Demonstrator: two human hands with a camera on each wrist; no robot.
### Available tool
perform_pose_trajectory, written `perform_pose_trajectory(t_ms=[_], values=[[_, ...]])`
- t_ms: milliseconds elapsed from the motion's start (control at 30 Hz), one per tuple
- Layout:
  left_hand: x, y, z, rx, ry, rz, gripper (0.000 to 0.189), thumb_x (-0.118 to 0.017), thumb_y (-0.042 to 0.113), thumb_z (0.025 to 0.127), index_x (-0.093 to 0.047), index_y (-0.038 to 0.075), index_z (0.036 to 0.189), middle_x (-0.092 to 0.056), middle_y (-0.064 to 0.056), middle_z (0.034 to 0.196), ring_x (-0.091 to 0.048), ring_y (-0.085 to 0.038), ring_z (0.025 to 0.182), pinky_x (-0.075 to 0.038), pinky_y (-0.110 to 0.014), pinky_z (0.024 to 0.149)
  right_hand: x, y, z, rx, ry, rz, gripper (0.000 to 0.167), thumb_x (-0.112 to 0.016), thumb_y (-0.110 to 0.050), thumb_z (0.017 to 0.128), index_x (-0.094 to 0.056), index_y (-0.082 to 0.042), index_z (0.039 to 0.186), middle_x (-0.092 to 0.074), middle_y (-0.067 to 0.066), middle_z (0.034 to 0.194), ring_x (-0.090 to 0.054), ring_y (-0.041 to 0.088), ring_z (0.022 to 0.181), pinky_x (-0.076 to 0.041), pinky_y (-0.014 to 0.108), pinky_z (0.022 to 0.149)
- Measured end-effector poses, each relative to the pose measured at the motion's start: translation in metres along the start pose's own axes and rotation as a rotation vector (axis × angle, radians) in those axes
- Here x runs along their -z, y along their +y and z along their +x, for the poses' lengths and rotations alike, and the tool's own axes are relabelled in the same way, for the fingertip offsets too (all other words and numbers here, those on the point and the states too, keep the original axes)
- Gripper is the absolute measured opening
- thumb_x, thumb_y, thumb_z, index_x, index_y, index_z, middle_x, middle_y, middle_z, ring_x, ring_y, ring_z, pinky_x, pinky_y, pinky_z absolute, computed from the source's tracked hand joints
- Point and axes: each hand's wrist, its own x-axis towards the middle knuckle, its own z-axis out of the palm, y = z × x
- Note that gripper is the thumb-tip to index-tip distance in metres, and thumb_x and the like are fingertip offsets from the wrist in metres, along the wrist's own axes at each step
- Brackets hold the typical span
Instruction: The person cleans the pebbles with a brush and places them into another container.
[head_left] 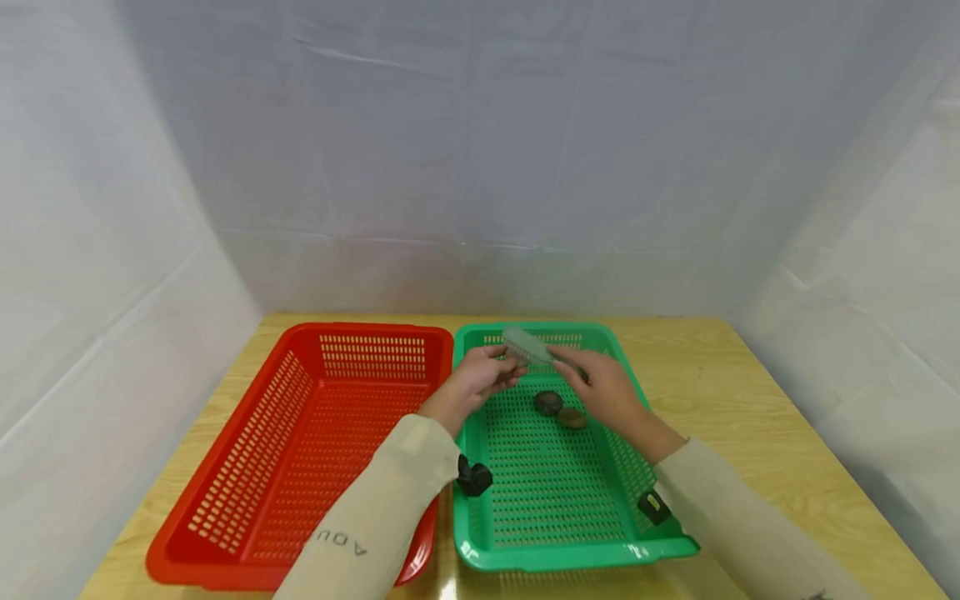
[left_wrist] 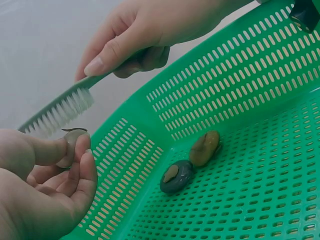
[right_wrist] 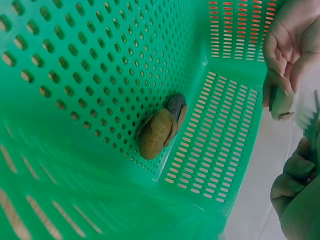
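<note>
My left hand point(head_left: 480, 377) is raised over the far end of the green basket point(head_left: 570, 560). It pinches a small pale stone point(left_wrist: 75, 144) between thumb and fingers; a dark strip stands out at the stone's upper edge. From the other side my right hand point(head_left: 606, 390) grips the handle of a grey-green brush point(head_left: 528, 346). Its white bristles point(left_wrist: 65, 111) point down just above the held stone; whether they touch it I cannot tell. Below, on the basket floor, lie a dark grey stone point(left_wrist: 177, 177) with a tan patch and a brown stone point(left_wrist: 205, 148), side by side.
To the left, a red slotted basket point(head_left: 217, 573) stands close beside the green one. Both sit on a light wooden table point(head_left: 693, 358). White sheeting point(head_left: 465, 167) hangs behind and at both sides. Dark straps point(head_left: 474, 477) show near the sleeves.
</note>
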Motion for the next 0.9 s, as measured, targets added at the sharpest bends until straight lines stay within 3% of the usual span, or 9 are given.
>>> perform_pose_trajectory(t_ms=[100, 167, 467, 667, 900], values=[[0.0003, 0.0009, -0.0001, -0.016, 0.005, 0.016, 0.037, -0.055, 0.004, 0.099, -0.054, 0.0, 0.136, -0.07, -0.011, 0.094, -0.065, -0.011, 0.075, -0.056, -0.032, 0.085, -0.0005, -0.0017, 0.0014, 0.011, -0.024, 0.009, 0.036, -0.056, -0.021, 0.101, -0.059, -0.01, 0.135, -0.07, 0.008, 0.109, -0.038, 0.008, 0.052, -0.04, 0.029, 0.055], [0.0004, 0.0016, -0.0001, -0.022, 0.004, 0.023, 0.035, -0.055, 0.003, 0.098, -0.056, 0.0, 0.134, -0.069, -0.007, 0.088, -0.065, -0.011, 0.075, -0.057, -0.029, 0.08, -0.0011, -0.0009, 0.002, 0.02, -0.026, 0.013, 0.036, -0.056, -0.02, 0.1, -0.059, -0.009, 0.135, -0.069, 0.009, 0.112, -0.038, 0.007, 0.052, -0.04, 0.029, 0.057], [0.0, 0.0043, -0.0015, -0.014, 0.005, 0.004, 0.044, -0.055, 0.003, 0.098, -0.046, -0.002, 0.142, -0.071, -0.011, 0.093, -0.065, -0.009, 0.072, -0.057, -0.024, 0.074, -0.0034, 0.0012, 0.0031, -0.018, 0.001, -0.008, 0.036, -0.056, -0.023, 0.1, -0.06, -0.01, 0.133, -0.07, 0.007, 0.091, -0.037, 0.009, 0.051, -0.039, 0.029, 0.053], [-0.0001, 0.0008, -0.0016, -0.005, -0.01, 0.014, 0.048, -0.054, 0.003, 0.099, -0.041, -0.001, 0.145, -0.07, -0.018, 0.104, -0.065, -0.008, 0.071, -0.054, -0.019, 0.066, -0.0058, 0.0045, 0.0008, -0.053, 0.022, -0.038, 0.034, -0.057, -0.022, 0.1, -0.062, -0.01, 0.131, -0.052, -0.003, 0.064, -0.036, 0.008, 0.05, -0.037, 0.027, 0.05], [-0.0008, -0.002, 0.0003, -0.013, -0.015, 0.014, 0.043, -0.054, 0.004, 0.099, -0.047, -0.003, 0.141, -0.07, -0.009, 0.087, -0.065, -0.009, 0.071, -0.055, -0.02, 0.067, -0.007, 0.0079, -0.0021, -0.115, 0.034, -0.046, 0.036, -0.055, -0.025, 0.101, -0.061, -0.011, 0.133, -0.043, -0.005, 0.058, -0.035, 0.009, 0.048, -0.036, 0.027, 0.046]])
